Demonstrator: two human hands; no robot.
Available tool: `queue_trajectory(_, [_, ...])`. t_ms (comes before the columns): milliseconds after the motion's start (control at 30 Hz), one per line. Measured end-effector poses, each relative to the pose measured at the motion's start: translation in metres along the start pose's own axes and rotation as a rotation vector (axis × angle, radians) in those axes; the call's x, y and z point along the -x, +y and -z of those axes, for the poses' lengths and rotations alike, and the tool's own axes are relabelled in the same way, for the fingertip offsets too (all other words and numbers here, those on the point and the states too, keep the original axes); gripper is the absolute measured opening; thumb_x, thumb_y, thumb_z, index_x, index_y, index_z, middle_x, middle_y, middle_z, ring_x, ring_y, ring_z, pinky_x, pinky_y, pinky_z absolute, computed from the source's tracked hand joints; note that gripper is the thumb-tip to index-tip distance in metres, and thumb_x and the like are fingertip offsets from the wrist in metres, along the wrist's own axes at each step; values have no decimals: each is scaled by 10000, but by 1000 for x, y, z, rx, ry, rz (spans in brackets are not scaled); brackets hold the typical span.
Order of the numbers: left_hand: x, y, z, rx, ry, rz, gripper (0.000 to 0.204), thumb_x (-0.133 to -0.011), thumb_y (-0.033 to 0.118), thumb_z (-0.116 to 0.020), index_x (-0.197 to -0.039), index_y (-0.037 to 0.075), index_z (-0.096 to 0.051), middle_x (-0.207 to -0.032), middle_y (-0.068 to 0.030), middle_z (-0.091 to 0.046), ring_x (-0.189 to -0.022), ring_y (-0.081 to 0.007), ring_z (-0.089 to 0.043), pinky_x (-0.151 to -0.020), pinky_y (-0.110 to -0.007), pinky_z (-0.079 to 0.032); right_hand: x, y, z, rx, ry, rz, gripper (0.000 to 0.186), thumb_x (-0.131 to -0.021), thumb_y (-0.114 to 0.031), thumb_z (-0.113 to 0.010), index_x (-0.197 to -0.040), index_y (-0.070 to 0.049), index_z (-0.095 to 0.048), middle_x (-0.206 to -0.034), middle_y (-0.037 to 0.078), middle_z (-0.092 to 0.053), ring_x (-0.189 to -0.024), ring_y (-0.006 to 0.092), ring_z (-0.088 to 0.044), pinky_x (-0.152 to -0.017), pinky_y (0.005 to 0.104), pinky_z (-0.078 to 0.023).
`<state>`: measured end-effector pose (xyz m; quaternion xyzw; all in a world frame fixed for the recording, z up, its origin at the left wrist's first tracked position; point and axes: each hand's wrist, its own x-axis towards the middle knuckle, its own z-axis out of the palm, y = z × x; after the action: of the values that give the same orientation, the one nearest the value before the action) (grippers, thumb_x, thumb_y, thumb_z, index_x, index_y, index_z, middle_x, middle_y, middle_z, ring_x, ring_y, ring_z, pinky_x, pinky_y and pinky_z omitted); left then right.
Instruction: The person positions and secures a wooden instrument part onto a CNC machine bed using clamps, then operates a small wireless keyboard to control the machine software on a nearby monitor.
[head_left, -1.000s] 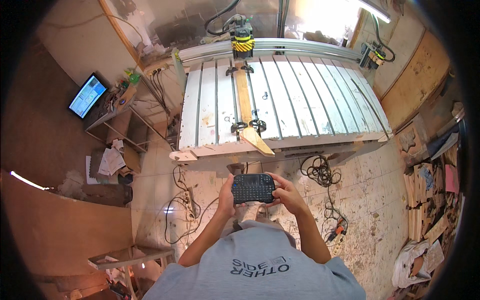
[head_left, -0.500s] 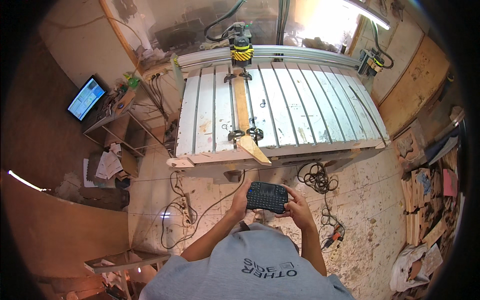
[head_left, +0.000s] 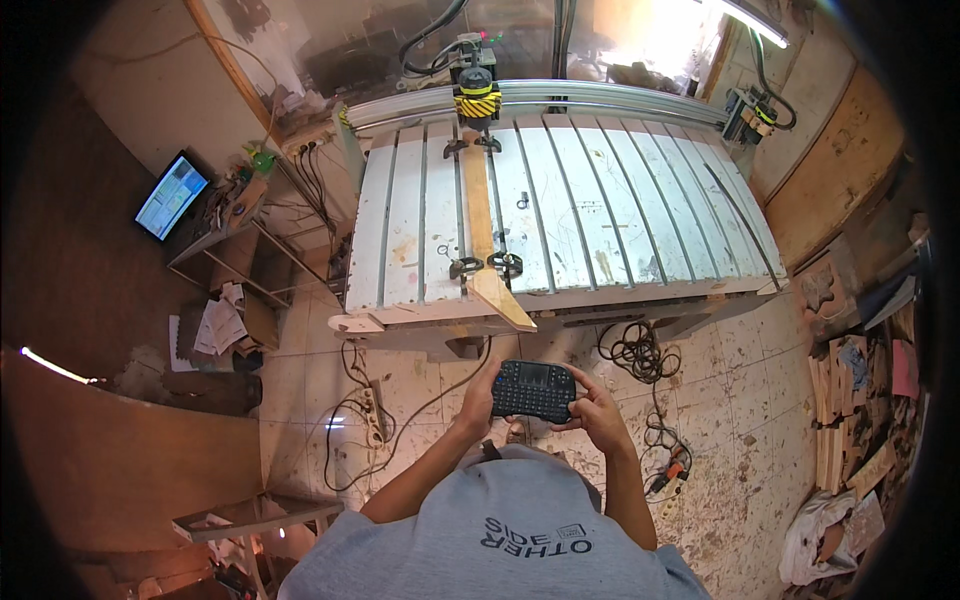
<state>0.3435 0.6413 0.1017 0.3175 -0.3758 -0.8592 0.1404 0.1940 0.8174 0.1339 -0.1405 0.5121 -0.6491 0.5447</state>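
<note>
A small black handheld keyboard with a touchpad is held in front of my body. My left hand grips its left end, and my right hand holds the right end with the thumb on the lower right keys. Beyond it stands a CNC router table with a slotted white bed. A wooden board lies lengthwise on the bed, held by black clamps near its front and back. Its angled front end juts over the table edge. The router spindle sits over the far end of the board.
A lit monitor stands on a desk at the left. Coiled black cable, a power strip and an orange power tool lie on the tiled floor. Wood offcuts are piled along the right side.
The view has shifted slightly, so the table sits a little higher and further left. Both hands keep their hold on the keyboard. A red light now shows by the spindle.
</note>
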Motion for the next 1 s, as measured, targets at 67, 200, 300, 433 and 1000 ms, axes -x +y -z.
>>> queue_trajectory(67, [0,-1,-1,5,12,0,536,-1079,511,-409,-1153,41,-654,-838,-68,-723,-553,-122,-677,-361,-246,-490,1,-4,-1,5,4,1,738,-808,77,-462,-1538,2,-377,-1216,151,-655,-877,216,-740,-727,369,-686])
queue_trajectory(200, [-1,-2,-4,28,8,3,524,-1078,511,-411,-1129,51,-655,-826,-65,-720,-544,-122,-674,-359,-244,-491,1,-1,4,6,-2,15,740,-806,78,-462,-1537,2,-378,-1227,151,-652,-887,215,-738,-728,370,-686])
queue_trajectory(300, [-2,-6,-3,30,15,18,520,-1078,510,-412,-1127,53,-654,-811,-62,-716,-539,-122,-673,-359,-243,-491,3,-1,4,11,-2,11,738,-806,80,-459,-1536,4,-379,-1242,151,-645,-896,215,-736,-733,370,-687])
queue_trajectory(433, [-2,-8,-3,26,-1,12,529,-1077,521,-411,-1122,51,-652,-800,-60,-712,-534,-121,-670,-358,-242,-490,6,-1,4,7,1,13,738,-810,86,-456,-1539,9,-373,-1260,151,-633,-908,215,-733,-735,368,-687])
queue_trajectory(1000, [0,-14,0,19,-13,18,533,-1086,520,-374,-1193,70,-638,-851,-68,-714,-571,-121,-675,-362,-235,-481,10,2,6,7,8,12,738,-818,56,-427,-1552,5,-368,-1262,135,-619,-911,203,-720,-733,358,-683])
